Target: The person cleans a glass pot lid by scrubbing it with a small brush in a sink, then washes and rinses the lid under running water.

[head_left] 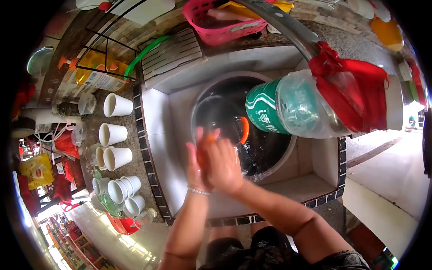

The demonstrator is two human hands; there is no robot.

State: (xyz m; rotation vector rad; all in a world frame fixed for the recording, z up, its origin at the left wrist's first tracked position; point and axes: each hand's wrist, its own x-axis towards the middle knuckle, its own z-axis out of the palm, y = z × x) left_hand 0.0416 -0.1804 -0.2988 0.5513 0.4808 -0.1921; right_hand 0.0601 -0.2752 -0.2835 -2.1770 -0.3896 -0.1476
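Observation:
My left hand, with a beaded bracelet at its wrist, cups an orange thing above the near left side of a basin. My right hand closes over that thing from the right, fingers pressed against it. Most of it is hidden by my hands, so its kind is unclear. The round basin sits in the sink and holds dark-looking water. A curved orange piece shows in the basin, right of my hands. Over the basin's right side hangs a plastic bottle with a green label.
The metal tap has a red cloth tied round it and the bottle. White cups stand along the left counter near a yellow liquid bottle. Behind the sink are a wire rack and a pink basket.

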